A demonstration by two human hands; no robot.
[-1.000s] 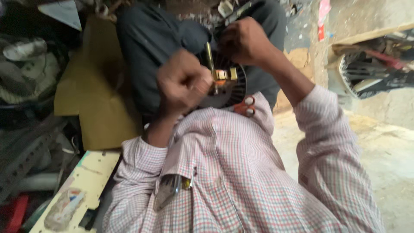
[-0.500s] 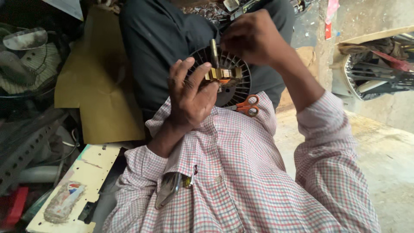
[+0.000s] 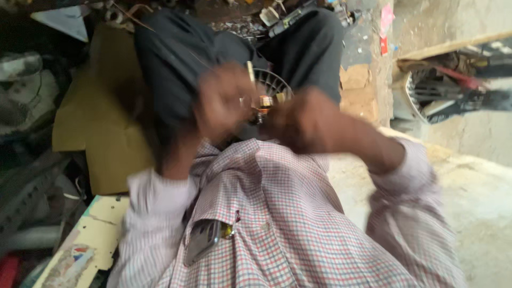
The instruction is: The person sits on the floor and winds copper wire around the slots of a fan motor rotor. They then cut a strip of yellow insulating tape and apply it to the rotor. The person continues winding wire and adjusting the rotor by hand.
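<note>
Hands converged since before — left hand [image 3: 224, 104] and right hand [image 3: 306, 120] now clamp the small brass-and-orange fitting [image 3: 265, 101] over the round black slotted fan wheel [image 3: 274, 85]; blurred.

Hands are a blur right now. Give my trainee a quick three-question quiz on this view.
1. True or false: the round finned disc sits over the person's lap, partly hidden by the hands.
2. The small brass part is: A) between the left hand and right hand; B) on the concrete floor; C) in the shirt pocket.
3. Fill in: the cardboard sheet lies on the person's ____ side.
Key: 1 true; 2 A; 3 left.
</note>
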